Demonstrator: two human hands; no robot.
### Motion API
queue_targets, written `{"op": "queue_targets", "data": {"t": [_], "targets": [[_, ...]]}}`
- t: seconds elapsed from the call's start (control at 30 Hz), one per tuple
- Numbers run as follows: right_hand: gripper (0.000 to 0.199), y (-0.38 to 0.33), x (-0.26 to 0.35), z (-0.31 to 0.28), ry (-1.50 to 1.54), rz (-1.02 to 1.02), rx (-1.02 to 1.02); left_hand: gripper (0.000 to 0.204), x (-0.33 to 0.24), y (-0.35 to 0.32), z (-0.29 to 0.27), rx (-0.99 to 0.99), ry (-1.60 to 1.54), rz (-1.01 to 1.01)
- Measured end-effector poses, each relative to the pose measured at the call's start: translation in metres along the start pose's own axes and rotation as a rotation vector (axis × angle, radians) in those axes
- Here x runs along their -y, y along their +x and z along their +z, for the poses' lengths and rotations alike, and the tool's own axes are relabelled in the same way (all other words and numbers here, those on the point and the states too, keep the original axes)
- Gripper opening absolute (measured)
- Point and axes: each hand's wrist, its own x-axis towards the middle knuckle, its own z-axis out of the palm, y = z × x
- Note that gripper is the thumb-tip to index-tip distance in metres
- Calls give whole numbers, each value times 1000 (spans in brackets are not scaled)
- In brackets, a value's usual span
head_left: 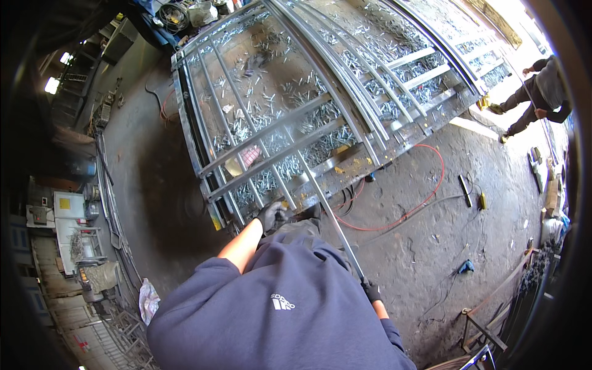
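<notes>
The person, in a dark blue sweatshirt (277, 308), is leaning over the near edge of a large metal gate frame (308, 105) lying flat on the concrete floor (419, 234). Both hands are wearing dark gloves. The left hand (270, 216) is clenching around the near end of a long metal bar (320, 197) at the frame's near edge. The right hand (371, 291) is grasping the same bar nearer to the body, on the right. The bar is running diagonally from the right hand up onto the frame. A red cable (425, 197) is lying curled on the floor to the right. Another person (542, 92) is walking at the far right.
</notes>
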Motion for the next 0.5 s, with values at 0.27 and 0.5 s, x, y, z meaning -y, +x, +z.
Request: {"op": "queue_targets", "data": {"t": [0.27, 0.5], "targets": [[46, 21, 18, 5, 55, 83, -5, 49, -4, -28, -50, -162, 792, -108], [33, 91, 130, 77, -184, -22, -24, 51, 34, -53, -100, -301, 805, -28]]}}
